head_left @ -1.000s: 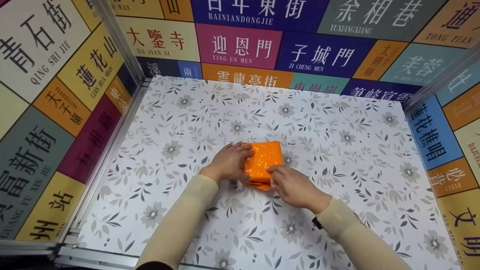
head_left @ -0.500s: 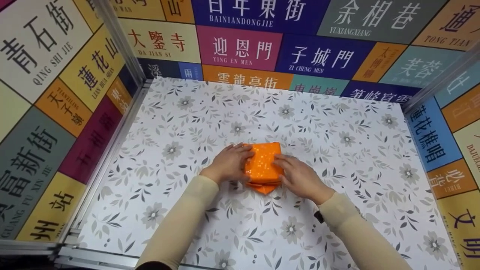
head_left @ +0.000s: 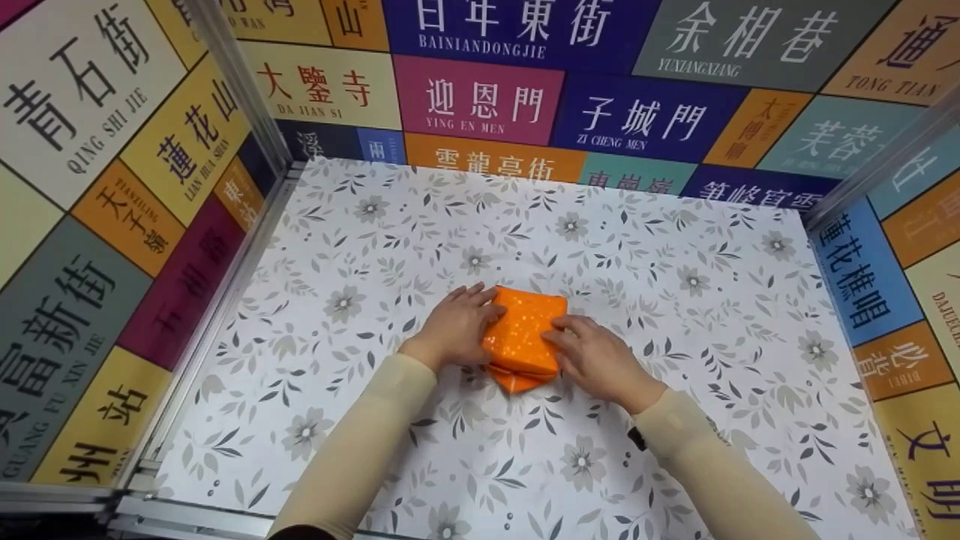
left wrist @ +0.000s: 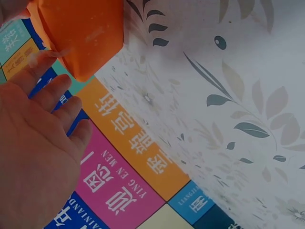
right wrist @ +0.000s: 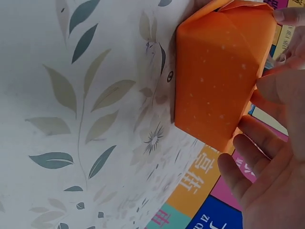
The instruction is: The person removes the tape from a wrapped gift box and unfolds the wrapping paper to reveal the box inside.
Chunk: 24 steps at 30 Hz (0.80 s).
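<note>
An orange paper-wrapped box, speckled with light spots, lies on the table between both hands in the head view. A folded triangular flap sticks out at its near end. My left hand holds the box's left side; in the left wrist view its index fingertip touches an edge, with a translucent strip beside it, perhaps tape. At the right side, my right hand holds the box with thumb and fingers. The right wrist view shows the creased folds of one end. The box's underside is hidden.
The table is covered with white floral paper. Panels with Chinese lettering stand behind, at the left and at the right. A metal frame rail runs along the left edge.
My right hand first left the near right corner for the right side, and the triangular flap came into view. Since then the box has turned slightly clockwise, its flap swinging left.
</note>
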Motion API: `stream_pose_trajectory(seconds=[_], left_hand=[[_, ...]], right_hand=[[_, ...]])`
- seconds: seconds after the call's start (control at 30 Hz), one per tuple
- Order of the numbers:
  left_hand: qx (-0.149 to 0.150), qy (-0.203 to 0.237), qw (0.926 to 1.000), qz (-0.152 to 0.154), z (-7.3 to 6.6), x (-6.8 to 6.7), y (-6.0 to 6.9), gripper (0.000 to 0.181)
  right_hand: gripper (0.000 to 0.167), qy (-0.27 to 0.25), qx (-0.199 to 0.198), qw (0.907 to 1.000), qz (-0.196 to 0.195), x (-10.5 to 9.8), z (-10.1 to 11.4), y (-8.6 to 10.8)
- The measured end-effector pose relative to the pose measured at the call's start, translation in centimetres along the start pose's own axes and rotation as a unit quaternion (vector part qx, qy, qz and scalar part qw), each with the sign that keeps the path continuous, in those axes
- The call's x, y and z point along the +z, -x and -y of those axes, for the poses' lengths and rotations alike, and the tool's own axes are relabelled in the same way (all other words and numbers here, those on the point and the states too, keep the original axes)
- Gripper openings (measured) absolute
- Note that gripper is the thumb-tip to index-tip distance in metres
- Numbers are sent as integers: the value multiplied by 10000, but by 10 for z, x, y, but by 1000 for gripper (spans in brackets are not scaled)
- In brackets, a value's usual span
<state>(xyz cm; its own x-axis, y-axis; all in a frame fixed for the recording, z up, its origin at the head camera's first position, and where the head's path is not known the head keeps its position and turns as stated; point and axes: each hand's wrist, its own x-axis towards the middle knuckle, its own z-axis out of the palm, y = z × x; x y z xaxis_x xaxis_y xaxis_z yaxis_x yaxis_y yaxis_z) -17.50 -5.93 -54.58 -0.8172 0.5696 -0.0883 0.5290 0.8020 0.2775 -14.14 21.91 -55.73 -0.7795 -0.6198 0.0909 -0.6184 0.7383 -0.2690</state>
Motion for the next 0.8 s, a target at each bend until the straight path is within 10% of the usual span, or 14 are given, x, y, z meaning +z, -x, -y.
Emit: stream_pose_trajectory(seconds=[0.8], left_hand=[[110, -238, 9978, -610, -7, -7, 4, 56]], right_hand=[[38, 438, -691, 9960, -360, 10, 16, -4]])
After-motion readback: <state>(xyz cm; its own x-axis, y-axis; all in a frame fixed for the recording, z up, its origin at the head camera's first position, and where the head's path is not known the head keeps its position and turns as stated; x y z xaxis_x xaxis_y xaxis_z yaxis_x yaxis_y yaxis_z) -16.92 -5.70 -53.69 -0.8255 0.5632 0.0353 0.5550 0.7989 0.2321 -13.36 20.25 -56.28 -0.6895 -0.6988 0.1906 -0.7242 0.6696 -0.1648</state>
